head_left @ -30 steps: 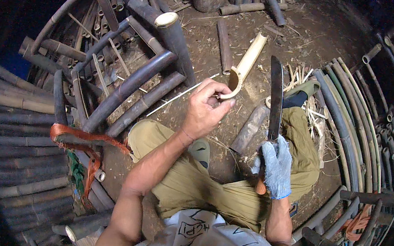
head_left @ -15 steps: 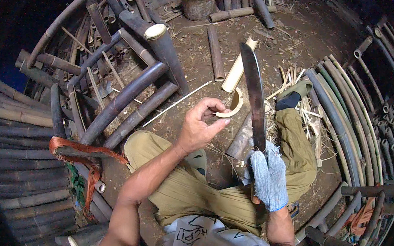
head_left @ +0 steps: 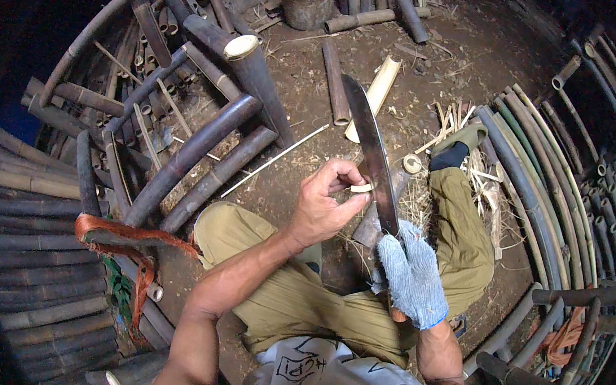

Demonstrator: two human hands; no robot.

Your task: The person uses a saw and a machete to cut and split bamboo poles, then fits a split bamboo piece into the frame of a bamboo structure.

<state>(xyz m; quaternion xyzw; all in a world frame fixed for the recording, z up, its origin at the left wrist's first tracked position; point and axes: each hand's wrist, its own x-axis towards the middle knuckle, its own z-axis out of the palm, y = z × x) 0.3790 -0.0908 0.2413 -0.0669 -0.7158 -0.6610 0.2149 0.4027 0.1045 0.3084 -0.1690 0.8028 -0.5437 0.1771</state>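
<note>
Right now, the bare left hand (head_left: 324, 199) has its thumb and fingers pinched together on a small pale bamboo piece (head_left: 361, 189), which sits at two o'clock from the middle of that hand. The piece is short, seen nearly edge-on, its long axis running roughly from nine to three o'clock. The gloved right hand (head_left: 411, 277) has its fingers wrapped around the handle (head_left: 397, 315) of a large knife (head_left: 374, 154), whose blade points toward eleven o'clock and so crosses the line of the piece steeply. The blade lies just beside the piece's three o'clock end; whether they touch, I cannot tell. Of the two hands, the left is nearer, being the one that grips it; from the glove, the piece lies toward eleven o'clock. Beyond, at twelve o'clock, a split bamboo length (head_left: 383, 82) rests on the earth floor (head_left: 468, 82), and a dark bamboo frame (head_left: 195, 157) stands toward ten o'clock.
</note>
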